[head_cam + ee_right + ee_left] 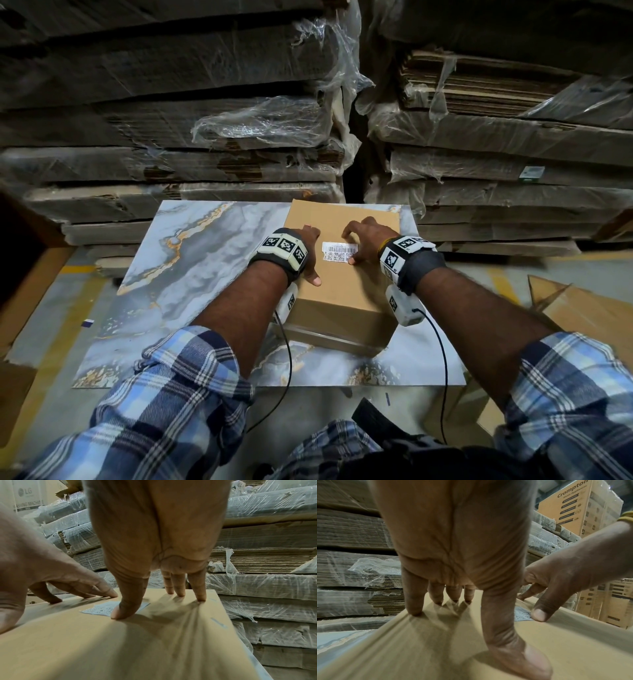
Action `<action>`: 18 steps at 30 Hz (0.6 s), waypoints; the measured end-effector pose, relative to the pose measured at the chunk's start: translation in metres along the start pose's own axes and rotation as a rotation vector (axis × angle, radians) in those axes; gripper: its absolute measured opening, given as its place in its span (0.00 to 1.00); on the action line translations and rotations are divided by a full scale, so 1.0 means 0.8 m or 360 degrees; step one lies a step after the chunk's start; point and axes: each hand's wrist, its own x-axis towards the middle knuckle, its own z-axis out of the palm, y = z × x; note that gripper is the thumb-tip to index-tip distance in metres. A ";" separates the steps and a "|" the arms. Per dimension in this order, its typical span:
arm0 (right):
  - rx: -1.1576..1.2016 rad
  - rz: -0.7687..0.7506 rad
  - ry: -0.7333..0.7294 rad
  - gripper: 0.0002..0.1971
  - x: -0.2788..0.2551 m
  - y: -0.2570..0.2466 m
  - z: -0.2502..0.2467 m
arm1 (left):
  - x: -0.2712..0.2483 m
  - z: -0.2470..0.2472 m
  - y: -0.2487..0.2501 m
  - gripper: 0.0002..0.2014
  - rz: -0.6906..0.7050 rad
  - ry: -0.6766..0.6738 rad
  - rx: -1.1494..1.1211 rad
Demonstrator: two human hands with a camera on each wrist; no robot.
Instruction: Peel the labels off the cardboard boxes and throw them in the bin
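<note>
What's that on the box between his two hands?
A white barcode label, stuck flat on the cardboard box, between the left hand and right hand; the right thumb touches its edge. Clearest in the head view.

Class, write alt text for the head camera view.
Two hands press on a cardboard box on a marble-patterned board; the right hand thumbs a white barcode label, the left hand steadies the box.
</note>
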 end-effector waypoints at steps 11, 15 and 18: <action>-0.0080 -0.0006 -0.0096 0.32 0.000 -0.008 -0.003 | 0.007 0.005 -0.004 0.59 -0.0056 0.0020 -0.0072; -0.0094 -0.0016 -0.0103 0.31 0.001 -0.010 -0.002 | 0.011 0.008 -0.006 0.64 -0.0043 0.0038 -0.0062; -0.0115 -0.0035 -0.0135 0.36 0.002 -0.011 -0.002 | 0.013 0.009 -0.008 0.65 -0.0034 0.0039 -0.0065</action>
